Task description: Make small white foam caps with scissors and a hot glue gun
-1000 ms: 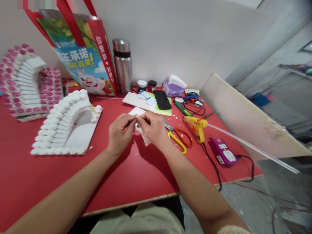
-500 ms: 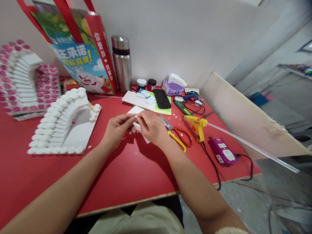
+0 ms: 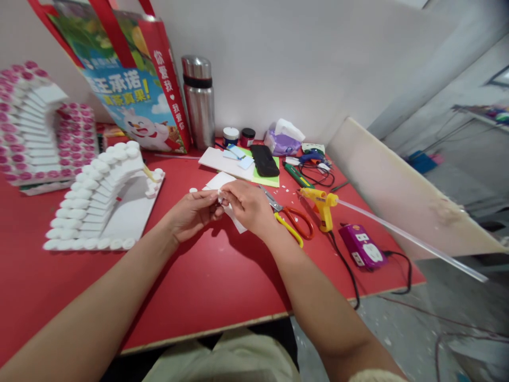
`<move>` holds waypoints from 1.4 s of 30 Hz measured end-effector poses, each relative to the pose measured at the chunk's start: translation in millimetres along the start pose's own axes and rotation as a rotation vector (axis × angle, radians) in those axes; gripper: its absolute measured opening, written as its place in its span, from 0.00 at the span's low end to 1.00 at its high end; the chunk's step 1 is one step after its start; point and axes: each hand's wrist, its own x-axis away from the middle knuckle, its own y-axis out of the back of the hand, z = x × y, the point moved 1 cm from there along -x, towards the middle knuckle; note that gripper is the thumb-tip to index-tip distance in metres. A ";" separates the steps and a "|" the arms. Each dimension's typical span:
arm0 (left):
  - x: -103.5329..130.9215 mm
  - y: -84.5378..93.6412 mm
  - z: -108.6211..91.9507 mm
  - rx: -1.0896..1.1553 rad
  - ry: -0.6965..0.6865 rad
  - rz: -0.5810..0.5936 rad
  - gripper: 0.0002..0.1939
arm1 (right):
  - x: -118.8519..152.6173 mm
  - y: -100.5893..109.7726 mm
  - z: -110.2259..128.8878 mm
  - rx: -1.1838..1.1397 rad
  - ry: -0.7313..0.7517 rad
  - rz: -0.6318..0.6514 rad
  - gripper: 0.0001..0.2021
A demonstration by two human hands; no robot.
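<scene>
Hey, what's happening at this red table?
Someone is working a small white piece between the fingertips of the left hand and right hand; what it is exactly is too small to tell. White sheets lie under and beside the hands. Scissors and a glue gun rest on the right. On the left stand a white stair model and, behind it, a pink and white one.
</scene>
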 end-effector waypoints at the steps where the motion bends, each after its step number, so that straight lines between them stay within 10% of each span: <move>1: 0.4 1.0 -0.4 0.017 0.006 0.006 0.07 | -0.5 1.3 -0.2 -0.049 0.005 -0.008 0.09; 13: -2.1 3.9 3.4 0.160 0.012 -0.016 0.09 | -4.0 4.7 0.9 -0.141 0.091 -0.058 0.09; 24: 3.6 -2.1 -9.5 -0.365 -0.214 -0.302 0.11 | -0.8 2.7 -3.7 -0.037 0.019 -0.047 0.09; 36: 3.7 -0.5 -3.9 -0.441 -0.334 -0.242 0.09 | -3.6 12.3 5.3 -0.861 -0.631 0.044 0.14; 42: 4.4 -0.9 -3.8 -0.467 -0.348 -0.212 0.10 | -5.4 14.3 0.0 -1.276 -0.806 0.289 0.15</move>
